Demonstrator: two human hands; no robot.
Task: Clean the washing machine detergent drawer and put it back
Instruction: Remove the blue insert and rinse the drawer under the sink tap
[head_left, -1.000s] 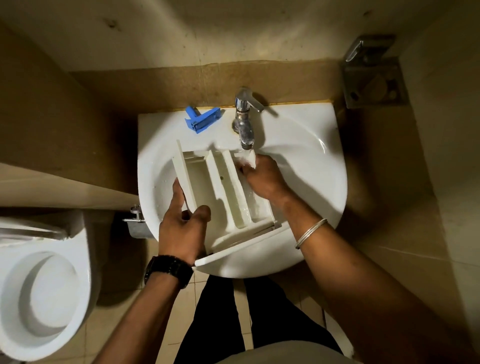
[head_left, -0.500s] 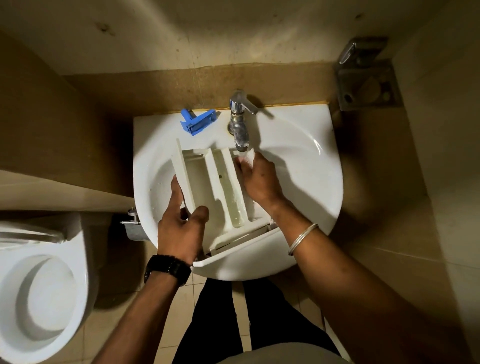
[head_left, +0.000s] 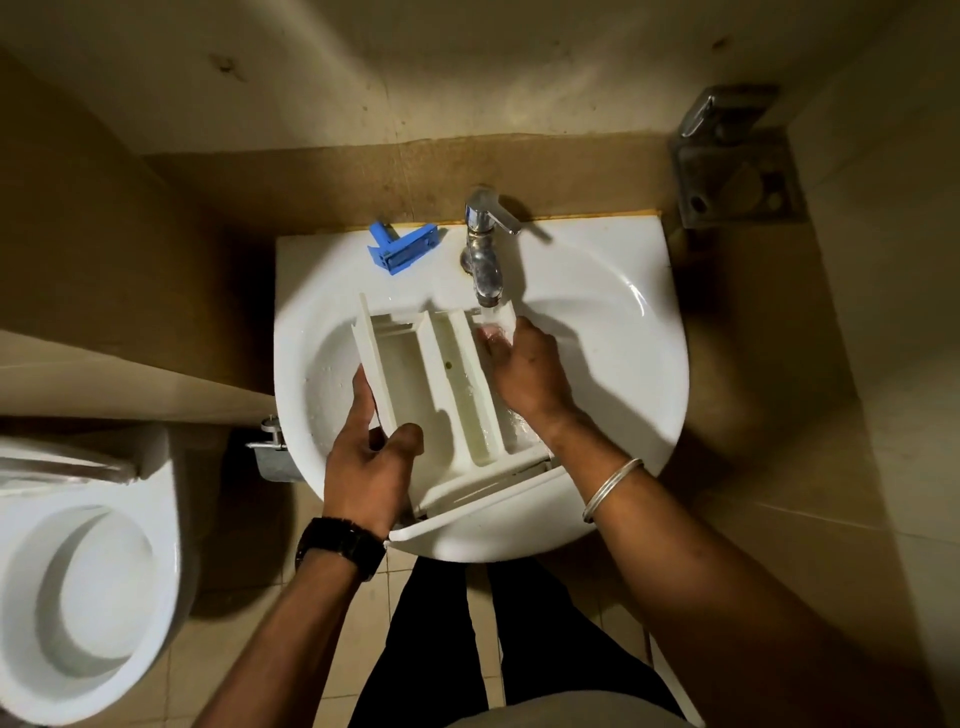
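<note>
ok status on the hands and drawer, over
Left hand grips drawer wall in sink. Right hand rubs far compartment under running tap. Nothing in the way.

The white sink (head_left: 613, 332) carries the detergent drawer (head_left: 415, 384), lying tilted in its bowl. A blue plastic piece (head_left: 402, 248) rests on the back rim, beside the tap (head_left: 483, 260)

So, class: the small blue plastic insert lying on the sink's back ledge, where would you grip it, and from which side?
Pinch the blue insert across its long boxy body, coming from above; it lies flat on the sink ledge, left of the tap, nothing crowding it.
</note>
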